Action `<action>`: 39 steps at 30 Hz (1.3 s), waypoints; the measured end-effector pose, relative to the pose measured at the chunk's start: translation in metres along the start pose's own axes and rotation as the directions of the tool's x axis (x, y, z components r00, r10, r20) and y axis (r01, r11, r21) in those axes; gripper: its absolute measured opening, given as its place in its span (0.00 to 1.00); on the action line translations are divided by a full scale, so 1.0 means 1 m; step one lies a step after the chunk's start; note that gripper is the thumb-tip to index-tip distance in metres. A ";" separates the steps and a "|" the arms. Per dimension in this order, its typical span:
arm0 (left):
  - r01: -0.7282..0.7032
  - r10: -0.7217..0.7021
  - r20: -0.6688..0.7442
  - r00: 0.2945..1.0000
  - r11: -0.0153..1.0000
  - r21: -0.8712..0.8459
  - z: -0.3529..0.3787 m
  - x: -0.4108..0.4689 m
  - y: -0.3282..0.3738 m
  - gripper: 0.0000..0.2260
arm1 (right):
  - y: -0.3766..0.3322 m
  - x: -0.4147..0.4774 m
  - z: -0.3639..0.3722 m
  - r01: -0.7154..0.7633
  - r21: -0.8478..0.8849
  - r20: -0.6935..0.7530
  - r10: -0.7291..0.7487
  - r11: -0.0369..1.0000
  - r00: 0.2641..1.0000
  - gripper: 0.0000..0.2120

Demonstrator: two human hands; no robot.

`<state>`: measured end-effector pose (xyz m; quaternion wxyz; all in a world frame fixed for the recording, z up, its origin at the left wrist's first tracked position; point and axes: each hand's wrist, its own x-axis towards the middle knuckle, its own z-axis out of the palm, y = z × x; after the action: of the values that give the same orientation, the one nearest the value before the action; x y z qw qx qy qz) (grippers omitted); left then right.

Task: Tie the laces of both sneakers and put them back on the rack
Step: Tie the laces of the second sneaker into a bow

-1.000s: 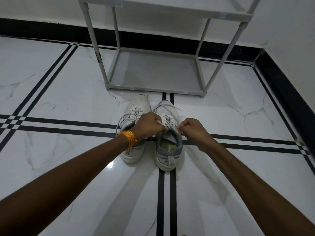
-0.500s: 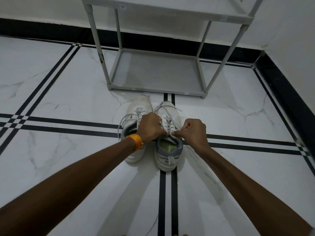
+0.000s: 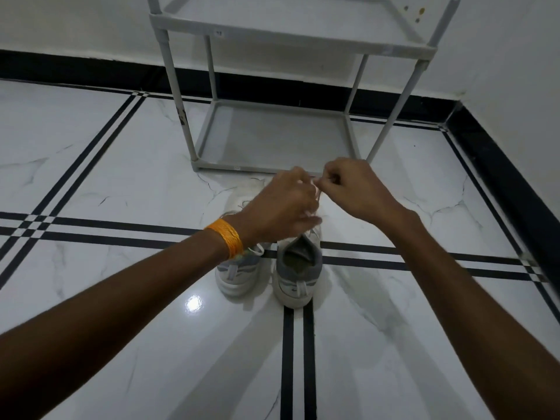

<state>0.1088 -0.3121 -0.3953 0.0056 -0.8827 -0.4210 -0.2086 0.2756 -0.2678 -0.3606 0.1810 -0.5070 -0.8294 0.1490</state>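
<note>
Two white and grey sneakers stand side by side on the floor, heels toward me. The right sneaker (image 3: 297,274) shows its grey collar and heel; its front is hidden behind my hands. My wrist covers much of the left sneaker (image 3: 239,271). My left hand (image 3: 281,207), with an orange band at the wrist, and my right hand (image 3: 354,186) are raised above the right sneaker, each pinching a white lace (image 3: 317,192) pulled up between them. The grey rack (image 3: 272,171) stands just beyond the shoes.
The rack has a low grey shelf (image 3: 278,137) near the floor and an upper shelf (image 3: 291,40). White marble floor with black stripes lies all around. A black skirting and white wall (image 3: 515,71) close off the back and right.
Both hands have lifted up and away from the right sneaker's tongue, drawing the laces upward. The camera has tilted, so the shoes sit lower in view.
</note>
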 end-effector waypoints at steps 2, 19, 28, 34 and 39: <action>-0.175 0.169 0.120 0.978 0.983 0.048 0.004 0.003 0.004 0.11 | -0.003 0.006 0.001 0.075 -0.061 0.045 -0.072 0.995 0.996 0.13; 0.555 -0.419 0.364 0.832 0.628 -0.545 -0.027 0.036 -0.008 0.18 | -0.002 -0.021 0.011 -0.159 0.462 0.027 0.166 0.872 0.986 0.18; 0.614 -0.499 0.380 0.779 0.480 -0.627 -0.036 0.036 -0.003 0.16 | -0.002 -0.022 0.013 -0.156 0.507 -0.035 0.200 0.848 0.979 0.06; 0.711 -0.471 0.536 0.701 0.392 -0.584 -0.035 0.027 -0.022 0.14 | -0.010 -0.016 -0.025 -0.294 0.722 0.102 0.324 0.626 0.940 0.15; 0.629 -0.461 0.427 0.778 0.561 -0.538 -0.018 0.031 -0.013 0.25 | -0.036 0.001 -0.040 -0.177 0.879 0.102 0.188 0.442 0.977 0.13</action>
<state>0.1103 -0.2841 -0.3697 -0.4194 -0.6685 -0.5709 -0.2262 0.2649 -0.2802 -0.3095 0.4043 -0.4270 -0.5719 0.5721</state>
